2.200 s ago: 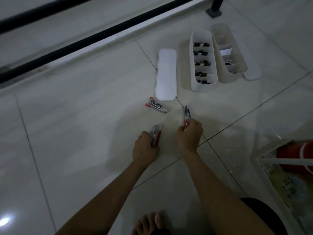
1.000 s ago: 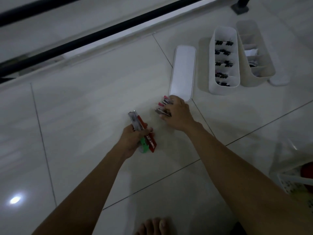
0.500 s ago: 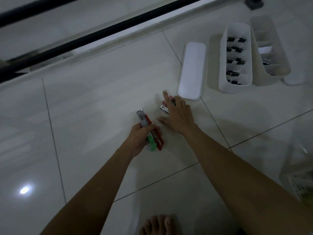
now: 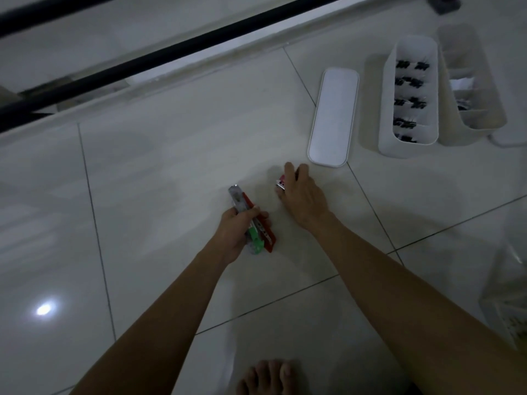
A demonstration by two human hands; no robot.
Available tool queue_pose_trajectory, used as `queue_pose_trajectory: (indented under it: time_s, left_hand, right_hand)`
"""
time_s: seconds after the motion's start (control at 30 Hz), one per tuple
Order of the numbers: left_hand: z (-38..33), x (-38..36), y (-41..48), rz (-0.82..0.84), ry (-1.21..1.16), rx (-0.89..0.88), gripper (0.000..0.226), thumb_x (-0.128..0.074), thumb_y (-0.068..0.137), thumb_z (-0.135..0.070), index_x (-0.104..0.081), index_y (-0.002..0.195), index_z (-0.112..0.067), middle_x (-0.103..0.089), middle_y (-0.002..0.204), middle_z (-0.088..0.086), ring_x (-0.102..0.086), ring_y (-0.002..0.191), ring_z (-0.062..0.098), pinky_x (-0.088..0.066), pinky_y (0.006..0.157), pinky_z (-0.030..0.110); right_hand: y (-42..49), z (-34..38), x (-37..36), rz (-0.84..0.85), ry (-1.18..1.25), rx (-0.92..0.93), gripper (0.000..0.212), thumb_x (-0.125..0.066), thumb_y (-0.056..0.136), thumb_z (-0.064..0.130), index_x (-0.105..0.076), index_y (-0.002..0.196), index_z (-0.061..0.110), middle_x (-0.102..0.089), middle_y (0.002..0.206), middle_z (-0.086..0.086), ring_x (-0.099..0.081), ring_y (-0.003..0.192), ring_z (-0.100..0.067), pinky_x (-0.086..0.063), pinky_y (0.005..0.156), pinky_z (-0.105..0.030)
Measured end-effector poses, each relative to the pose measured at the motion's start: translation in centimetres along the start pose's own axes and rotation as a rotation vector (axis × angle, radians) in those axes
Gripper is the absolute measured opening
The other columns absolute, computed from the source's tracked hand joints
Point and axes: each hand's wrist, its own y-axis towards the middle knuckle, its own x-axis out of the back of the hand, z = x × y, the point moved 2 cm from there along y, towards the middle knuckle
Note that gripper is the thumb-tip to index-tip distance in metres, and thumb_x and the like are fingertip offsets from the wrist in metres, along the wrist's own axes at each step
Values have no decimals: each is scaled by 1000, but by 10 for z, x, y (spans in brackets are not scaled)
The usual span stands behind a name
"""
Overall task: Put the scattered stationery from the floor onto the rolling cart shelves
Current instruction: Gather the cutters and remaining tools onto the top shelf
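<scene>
Since half a second ago the right hand [image 4: 305, 195] has drawn its forefinger in over the pink tool [image 4: 281, 182]; the left hand [image 4: 236, 229] keeps its hold.

Floor [image 4: 171, 155]: tiled, and carries every loose item. Cart [image 4: 510, 295]: only a pale corner shows at the right edge, well apart from both hands. Boxes [image 4: 407, 148]: two, open, side by side. Lid [image 4: 333, 118]: flat, just beside them.

Left hand: clasped round a bundle of cutters [image 4: 256, 235]. Right hand: pinching the pink tool between thumb and forefinger, down at the floor.

Step judged: gathering; nothing seen shelved yet. Next move calls for a firm pinch to lift the small tool clear, then carrying both handfuls right to the cart.
</scene>
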Motion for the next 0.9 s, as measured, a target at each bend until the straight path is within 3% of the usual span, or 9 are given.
queue_pose_trajectory:
  time_s: [0.1, 0.17, 0.27, 0.33, 0.43, 0.53, 0.63, 0.77, 0.9]
  left_hand:
    - [-4, -4, 0, 33, -26, -12, 22, -56, 98, -11, -56, 111, 6, -71, 95, 15, -71, 78, 24, -58, 65, 35]
    - [-10, -10, -2, 71, -16, -32, 18, -57, 97, -13, -59, 107, 2, -72, 100, 14, -72, 86, 26, -58, 71, 37]
    - [-25, -22, -12, 155, 2, -63, 22, -60, 95, -14, -59, 113, -1, -73, 105, 13, -72, 95, 29, -58, 78, 40]
    - [-39, -34, -21, 215, 15, -75, 23, -61, 94, -14, -60, 114, -2, -73, 108, 13, -71, 98, 30, -57, 80, 39]
    - [-62, -54, -41, 308, 13, -87, 17, -59, 95, -13, -59, 109, -4, -73, 105, 13, -71, 94, 28, -58, 77, 34]
    - [-86, -73, -64, 414, 47, -94, 7, -53, 98, -16, -55, 101, -10, -71, 92, 8, -69, 84, 22, -57, 73, 30]
    - [-112, -92, -88, 541, 107, -100, 8, -49, 100, -18, -53, 97, -12, -67, 87, 5, -67, 83, 20, -55, 75, 30]
    - [-144, -118, -122, 614, 141, -105, 9, -54, 93, -17, -58, 98, -11, -71, 93, 7, -69, 91, 21, -54, 86, 37]
    - [-176, -142, -150, 701, 142, -87, 8, -51, 96, -12, -56, 101, -9, -73, 99, 13, -70, 98, 26, -58, 86, 39]
  right_hand:
    - [-2, -5, 9, 12, 433, -162, 42, -54, 95, 37, -39, 125, 12, -59, 106, -13, -61, 85, -34, -49, 69, -38]
    - [-9, -5, 22, -5, 822, -334, 34, -60, 92, 40, -44, 111, 17, -60, 90, -1, -60, 72, -21, -48, 59, -29]
    - [-17, -3, 43, 75, 1339, -562, 30, -66, 88, 42, -55, 102, 18, -56, 77, -1, -56, 61, -15, -46, 51, -26]
    - [-22, -4, 57, 184, 1689, -577, 28, -68, 85, 42, -53, 94, 21, -51, 73, -1, -49, 52, -13, -41, 45, -24]
    - [-28, -7, 84, 232, 2088, -511, 17, -55, 92, 31, -48, 83, 20, -43, 71, 1, -37, 48, -7, -34, 38, -19]
    - [-37, -8, 118, 220, 2311, -376, 10, -48, 88, 24, -49, 82, 17, -42, 72, -1, -36, 50, -8, -35, 38, -19]
    - [-44, -11, 155, 225, 2378, -245, 14, -44, 81, 24, -50, 88, 13, -41, 75, -4, -39, 54, -13, -38, 44, -24]
    - [-54, -15, 206, 197, 2479, -86, 33, -33, 81, 30, -50, 102, 11, -45, 89, -9, -48, 76, -20, -43, 64, -29]
    - [-66, -19, 253, 85, 2494, -48, 40, -35, 80, 30, -52, 108, 8, -51, 97, -13, -53, 91, -27, -45, 79, -35]
